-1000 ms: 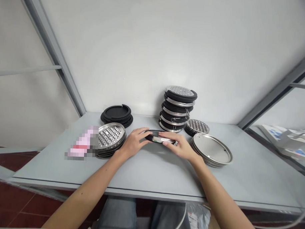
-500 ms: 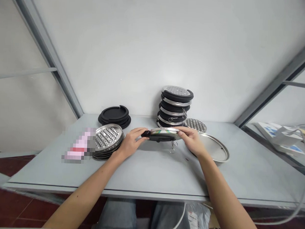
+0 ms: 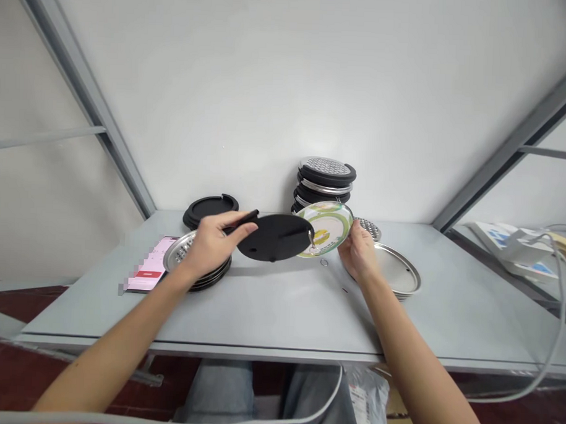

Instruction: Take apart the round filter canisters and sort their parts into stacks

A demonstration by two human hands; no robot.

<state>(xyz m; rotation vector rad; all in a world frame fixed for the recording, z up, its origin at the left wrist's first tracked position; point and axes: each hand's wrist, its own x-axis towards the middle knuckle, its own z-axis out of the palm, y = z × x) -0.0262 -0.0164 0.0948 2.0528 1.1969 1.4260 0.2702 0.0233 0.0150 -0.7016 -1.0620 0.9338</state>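
In my left hand [image 3: 212,242] is a flat black plastic disc [image 3: 275,238] with a raised rim, pinched at its left edge and tilted toward me. My right hand [image 3: 360,249] grips the right edge of a shiny round plate [image 3: 331,229] bearing a green and yellow printed label. The two pieces overlap in view at the middle; whether they touch there I cannot tell. A small wire clip [image 3: 311,238] shows at the disc's right edge, and a small metal ring [image 3: 324,262] is visible below the plate. Behind my left hand, round metal graters [image 3: 178,251] lie stacked.
Black round holders [image 3: 211,204] are piled at the back left. A tall stack of black and metal discs [image 3: 328,179] stands against the wall. Metal round trays [image 3: 396,275] and a perforated disc [image 3: 371,229] lie at right. A phone [image 3: 150,263] rests at left.
The black disc and the labelled plate, held together before, are now apart and tilted. My left hand has moved left and up with the disc; my right hand keeps the plate.
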